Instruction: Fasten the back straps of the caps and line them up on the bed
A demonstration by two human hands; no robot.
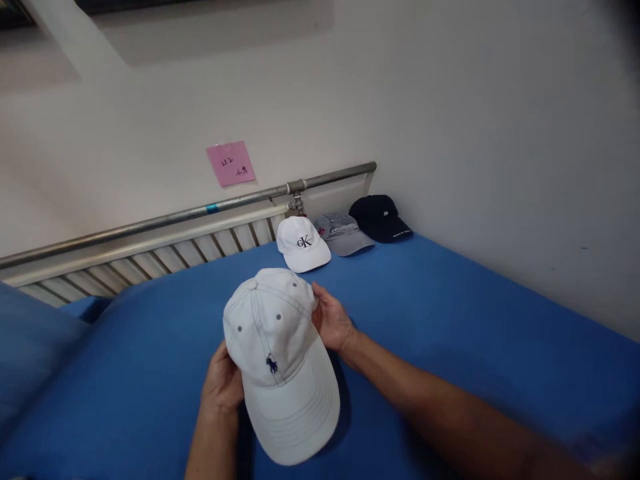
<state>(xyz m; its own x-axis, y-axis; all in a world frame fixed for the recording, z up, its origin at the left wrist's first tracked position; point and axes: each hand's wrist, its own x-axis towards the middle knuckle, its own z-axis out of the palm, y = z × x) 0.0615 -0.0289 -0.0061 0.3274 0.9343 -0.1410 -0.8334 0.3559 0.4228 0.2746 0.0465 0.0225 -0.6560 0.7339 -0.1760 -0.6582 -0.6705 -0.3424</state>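
Observation:
A white baseball cap (280,340) with a small dark horse-and-rider emblem is held up between both hands, its brim toward me. My left hand (223,379) grips the cap's left side, with the fingertips hidden behind it. On the far right side, my right hand (331,319) is closed on the cap's edge, its fingers partly out of sight. Beyond it, a white cap with black letters (303,244), a grey cap (345,233) and a black cap (381,219) sit in a row at the back corner.
A blue sheet (425,313) covers the surface beneath the caps. Along the back run a metal pipe (250,199) and a pale radiator (150,259). A pink note (231,164) is stuck to the wall. Blue fabric (30,347) rises at the left edge.

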